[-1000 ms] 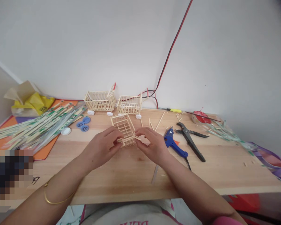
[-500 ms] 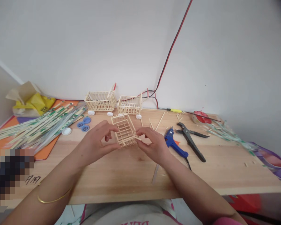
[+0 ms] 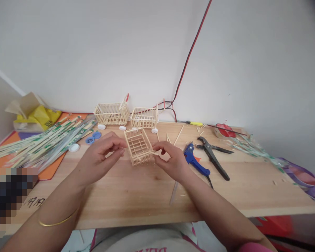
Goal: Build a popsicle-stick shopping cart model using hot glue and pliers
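A small open basket of thin wooden sticks [image 3: 138, 146] rests on the wooden board [image 3: 147, 196] in front of me. My right hand [image 3: 170, 159] pinches a stick at the basket's near right corner. My left hand [image 3: 99, 157] hovers just left of the basket, fingers curled and apart, holding nothing that I can see. A gold bangle circles my left wrist.
Two finished stick carts on white wheels [image 3: 112, 113] [image 3: 145, 118] stand at the back. A blue glue gun [image 3: 195, 162] and black pliers [image 3: 215, 157] lie to the right. Wrapped chopsticks [image 3: 42, 143] and bottle caps [image 3: 93, 137] lie to the left; loose sticks are scattered about.
My left hand has let go of the basket and drawn back to the left. The right hand keeps its pinch on the corner.
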Available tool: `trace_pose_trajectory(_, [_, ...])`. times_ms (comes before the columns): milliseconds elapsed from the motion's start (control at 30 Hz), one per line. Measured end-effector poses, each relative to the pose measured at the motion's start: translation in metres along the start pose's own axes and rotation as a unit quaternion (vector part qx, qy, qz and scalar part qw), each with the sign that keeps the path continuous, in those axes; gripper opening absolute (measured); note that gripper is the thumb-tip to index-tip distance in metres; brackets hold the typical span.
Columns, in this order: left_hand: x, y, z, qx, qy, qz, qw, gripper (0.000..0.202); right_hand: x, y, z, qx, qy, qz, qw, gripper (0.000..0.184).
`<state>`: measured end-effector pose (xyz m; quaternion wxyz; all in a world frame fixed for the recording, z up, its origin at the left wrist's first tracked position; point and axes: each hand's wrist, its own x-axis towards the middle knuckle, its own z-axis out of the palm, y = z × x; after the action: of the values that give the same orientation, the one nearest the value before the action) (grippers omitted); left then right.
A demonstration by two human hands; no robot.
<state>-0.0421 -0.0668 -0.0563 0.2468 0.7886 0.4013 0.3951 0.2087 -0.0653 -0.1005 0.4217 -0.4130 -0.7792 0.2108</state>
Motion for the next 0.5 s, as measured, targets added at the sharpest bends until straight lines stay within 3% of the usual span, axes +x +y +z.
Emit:
trace_pose_trajectory(100, [0.000,-0.005,-0.003,-0.063,0.019,-0.029,0.997,0.007,0.000,0.001,0.000,-0.008,0.000,0.017,1.000,0.023])
trace_pose_trajectory(167, [-0.001,-0.008,-0.005,-0.169,0.055,-0.060,0.982,0.007,0.000,0.002,0.000,-0.015,0.000,0.024,1.000,0.022])
trace_pose_trajectory(233, [-0.002,-0.011,-0.008,-0.306,0.074,-0.080,0.946,0.011,0.000,0.002,-0.001,-0.015,0.000,0.027,1.000,0.022])
trace_pose_trajectory(367, [0.001,-0.013,-0.011,-0.488,0.046,-0.109,0.865,0.032,-0.002,0.003,-0.003,-0.005,-0.006,0.035,0.999,0.024])
trace_pose_trajectory(500, [0.005,-0.013,-0.009,-0.520,0.039,-0.132,0.843,0.038,-0.003,0.003,-0.008,0.002,-0.013,0.047,0.999,0.028])
